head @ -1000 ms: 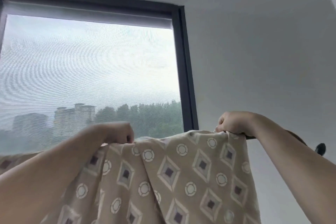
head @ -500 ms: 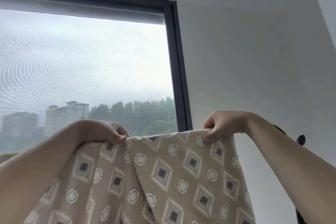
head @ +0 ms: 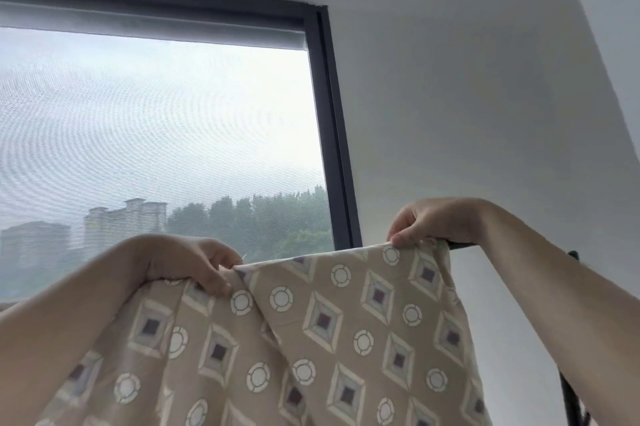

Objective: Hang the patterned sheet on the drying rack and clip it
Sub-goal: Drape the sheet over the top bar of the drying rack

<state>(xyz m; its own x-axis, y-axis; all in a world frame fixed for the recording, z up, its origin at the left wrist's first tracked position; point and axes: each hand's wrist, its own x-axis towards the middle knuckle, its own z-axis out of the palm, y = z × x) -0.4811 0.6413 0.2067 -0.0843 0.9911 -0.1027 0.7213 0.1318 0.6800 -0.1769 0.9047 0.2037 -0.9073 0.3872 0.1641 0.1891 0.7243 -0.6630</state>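
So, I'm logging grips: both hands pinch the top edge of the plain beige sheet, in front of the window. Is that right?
Not quite: the sheet is patterned with diamonds and circles, not plain. The head view shows this. The rest stands: left hand and right hand pinch its top edge, in front of the window.

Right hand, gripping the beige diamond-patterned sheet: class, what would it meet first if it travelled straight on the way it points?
The right hand points left toward the dark window frame. Beyond the beige diamond-patterned sheet it pinches, nothing shows in between, so likely the frame, though depth is unclear.
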